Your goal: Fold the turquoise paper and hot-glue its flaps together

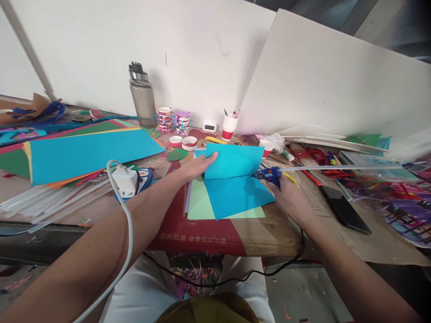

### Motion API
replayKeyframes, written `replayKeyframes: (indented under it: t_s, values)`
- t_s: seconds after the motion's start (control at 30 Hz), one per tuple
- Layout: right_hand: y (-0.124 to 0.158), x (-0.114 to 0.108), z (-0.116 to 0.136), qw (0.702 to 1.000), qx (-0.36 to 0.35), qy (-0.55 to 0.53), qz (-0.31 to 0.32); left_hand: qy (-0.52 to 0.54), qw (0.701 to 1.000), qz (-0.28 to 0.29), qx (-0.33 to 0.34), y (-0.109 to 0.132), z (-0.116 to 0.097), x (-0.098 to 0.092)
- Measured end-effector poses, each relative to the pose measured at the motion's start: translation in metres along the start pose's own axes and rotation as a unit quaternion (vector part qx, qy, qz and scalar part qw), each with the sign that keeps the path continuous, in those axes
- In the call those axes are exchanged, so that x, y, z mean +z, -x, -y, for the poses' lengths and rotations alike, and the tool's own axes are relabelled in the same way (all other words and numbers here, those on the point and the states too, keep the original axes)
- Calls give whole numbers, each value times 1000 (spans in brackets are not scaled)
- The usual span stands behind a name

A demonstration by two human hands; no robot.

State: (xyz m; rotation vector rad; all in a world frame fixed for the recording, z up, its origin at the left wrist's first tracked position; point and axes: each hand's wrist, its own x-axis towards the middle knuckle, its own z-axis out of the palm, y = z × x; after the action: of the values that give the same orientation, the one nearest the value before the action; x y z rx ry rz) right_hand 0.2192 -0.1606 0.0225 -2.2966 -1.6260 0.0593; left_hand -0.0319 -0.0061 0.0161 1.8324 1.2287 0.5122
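A folded turquoise paper sheet [232, 179] lies on the table in front of me, its far half lifted up. My left hand [199, 164] presses flat against the left edge of that raised half, fingers stretched out. My right hand [289, 197] is closed around a blue glue gun [269, 175], whose nozzle points at the fold on the sheet's right side. A long clear glue stick [343, 168] juts out of the gun's back to the right. Under the turquoise sheet lies a light green sheet [200, 204].
A stack of coloured paper sheets [84, 152] covers the left of the table. A white charger and second glue gun [129, 181] sit by my left forearm. A grey bottle [141, 96], paper cups [229, 128], tape rings [188, 142] stand behind. A black phone [345, 210] lies right.
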Motion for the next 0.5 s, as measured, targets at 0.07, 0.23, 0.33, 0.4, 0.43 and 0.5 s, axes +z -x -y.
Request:
replayKeyframes:
  t_s: [0.07,0.23,0.33,0.4,0.43,0.5]
  values:
    - [0,0,2,1000,-11,-12,5,-2,1000,2,-9,-1,1,0]
    - [2,2,9,1000,-13,8,1,6,1000,-18,-17,1,1,0]
    - [3,4,10,999,-52,11,3,11,1000,-23,-4,1,1,0]
    - [3,3,8,998,-55,7,11,16,1000,-18,2,1,1,0]
    - [3,1,6,999,-46,6,13,17,1000,-16,2,1,1,1]
    - [4,-2,0,1000,-21,10,9,16,1000,-15,-3,2,0,0]
